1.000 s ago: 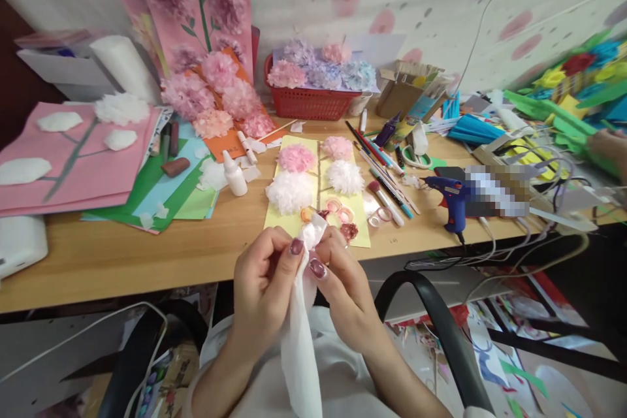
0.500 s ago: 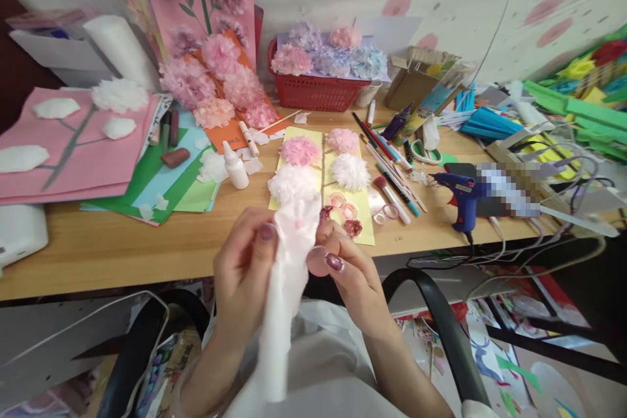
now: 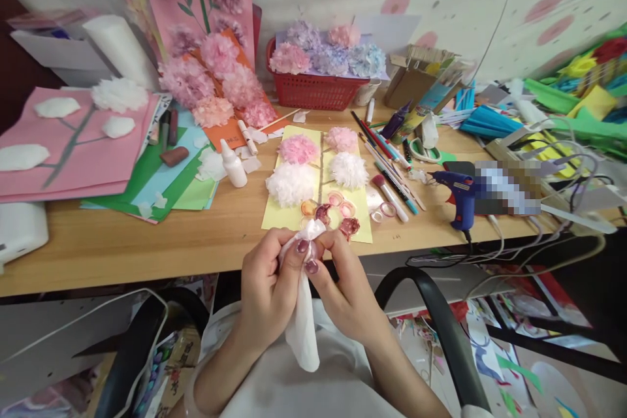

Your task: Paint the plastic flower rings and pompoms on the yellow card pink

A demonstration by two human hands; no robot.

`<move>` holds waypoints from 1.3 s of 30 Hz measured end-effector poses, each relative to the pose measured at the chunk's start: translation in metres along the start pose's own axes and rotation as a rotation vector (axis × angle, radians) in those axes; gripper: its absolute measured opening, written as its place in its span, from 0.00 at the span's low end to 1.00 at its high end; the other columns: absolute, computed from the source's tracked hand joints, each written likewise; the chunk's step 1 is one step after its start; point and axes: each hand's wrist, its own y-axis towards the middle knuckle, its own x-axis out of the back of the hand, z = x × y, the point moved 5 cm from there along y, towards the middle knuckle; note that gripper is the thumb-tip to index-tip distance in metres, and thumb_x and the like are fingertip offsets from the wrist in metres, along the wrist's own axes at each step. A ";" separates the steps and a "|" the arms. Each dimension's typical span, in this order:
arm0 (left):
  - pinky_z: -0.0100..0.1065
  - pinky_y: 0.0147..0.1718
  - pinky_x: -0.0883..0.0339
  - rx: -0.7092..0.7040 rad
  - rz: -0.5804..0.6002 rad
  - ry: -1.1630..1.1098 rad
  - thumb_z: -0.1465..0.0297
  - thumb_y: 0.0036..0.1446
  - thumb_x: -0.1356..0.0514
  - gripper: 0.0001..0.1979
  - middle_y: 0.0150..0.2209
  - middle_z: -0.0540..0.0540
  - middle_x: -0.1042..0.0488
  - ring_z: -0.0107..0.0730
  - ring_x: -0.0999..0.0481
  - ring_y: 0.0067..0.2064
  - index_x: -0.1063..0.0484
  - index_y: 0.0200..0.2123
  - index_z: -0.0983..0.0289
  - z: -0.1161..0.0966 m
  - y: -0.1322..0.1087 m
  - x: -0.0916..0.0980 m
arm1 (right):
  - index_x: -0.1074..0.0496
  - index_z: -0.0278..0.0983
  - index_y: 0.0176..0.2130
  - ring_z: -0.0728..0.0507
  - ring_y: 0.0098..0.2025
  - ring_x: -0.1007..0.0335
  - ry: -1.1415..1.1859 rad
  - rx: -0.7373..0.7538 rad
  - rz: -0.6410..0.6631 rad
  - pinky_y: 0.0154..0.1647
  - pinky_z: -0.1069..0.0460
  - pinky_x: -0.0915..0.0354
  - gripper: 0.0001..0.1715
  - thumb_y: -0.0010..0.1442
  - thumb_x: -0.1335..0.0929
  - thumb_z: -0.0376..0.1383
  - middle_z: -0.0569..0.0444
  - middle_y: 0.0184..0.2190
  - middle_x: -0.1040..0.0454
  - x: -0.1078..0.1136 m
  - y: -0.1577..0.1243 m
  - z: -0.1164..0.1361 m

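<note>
My left hand (image 3: 272,281) is closed on a white tissue (image 3: 302,333), whose loose end hangs down over my lap. Close against it, my right hand (image 3: 345,287) pinches a small round pinkish piece (image 3: 316,250), mostly covered by fingers and tissue. Bunched tissue shows above the thumbs. Just beyond, on the desk, lies a yellow sheet (image 3: 274,217) with a drawn stem, fluffy pink and white paper flowers (image 3: 291,184), and several small round coloured pieces (image 3: 349,227) at its near edge.
A white glue bottle (image 3: 234,166) stands left of the sheet. Pens (image 3: 392,166) and a makeup brush (image 3: 390,197) lie right of it, then a blue glue gun (image 3: 463,199) with cables. Behind are a red basket (image 3: 318,93) and orange card (image 3: 230,138); pink sheets (image 3: 105,166) lie left.
My hands have come together lower down. The tissue, spread out before, is now gathered around the round piece between my fingers, its loose end swung right.
</note>
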 end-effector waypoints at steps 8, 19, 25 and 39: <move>0.27 0.20 0.37 0.159 0.058 -0.210 0.51 0.58 0.37 0.19 0.21 0.51 0.28 0.28 0.30 0.22 0.25 0.28 0.62 -0.004 -0.001 -0.010 | 0.38 0.41 0.35 0.47 0.31 0.41 0.146 -0.005 0.094 0.33 0.51 0.44 0.17 0.75 0.44 0.44 0.57 0.30 0.36 0.001 0.000 0.005; 0.22 0.08 0.49 0.502 0.135 -0.459 0.48 0.52 0.34 0.23 0.12 0.43 0.38 0.19 0.45 0.11 0.33 0.24 0.61 0.001 0.001 -0.022 | 0.38 0.40 0.32 0.48 0.32 0.42 0.343 -0.018 0.084 0.35 0.52 0.44 0.19 0.75 0.43 0.41 0.58 0.29 0.38 0.004 -0.001 -0.007; 0.24 0.08 0.46 0.418 0.021 -0.450 0.47 0.54 0.36 0.22 0.13 0.42 0.37 0.22 0.42 0.10 0.33 0.27 0.59 0.011 0.001 -0.015 | 0.38 0.40 0.31 0.47 0.32 0.42 0.411 -0.046 0.027 0.36 0.51 0.44 0.20 0.75 0.44 0.42 0.57 0.29 0.38 0.002 0.000 -0.007; 0.22 0.18 0.43 0.044 0.078 -0.231 0.61 0.65 0.40 0.12 0.21 0.45 0.32 0.20 0.38 0.20 0.29 0.31 0.61 -0.011 0.000 -0.014 | 0.41 0.40 0.31 0.50 0.30 0.46 0.248 -0.024 -0.031 0.32 0.52 0.46 0.19 0.76 0.43 0.40 0.60 0.28 0.41 0.003 -0.004 0.011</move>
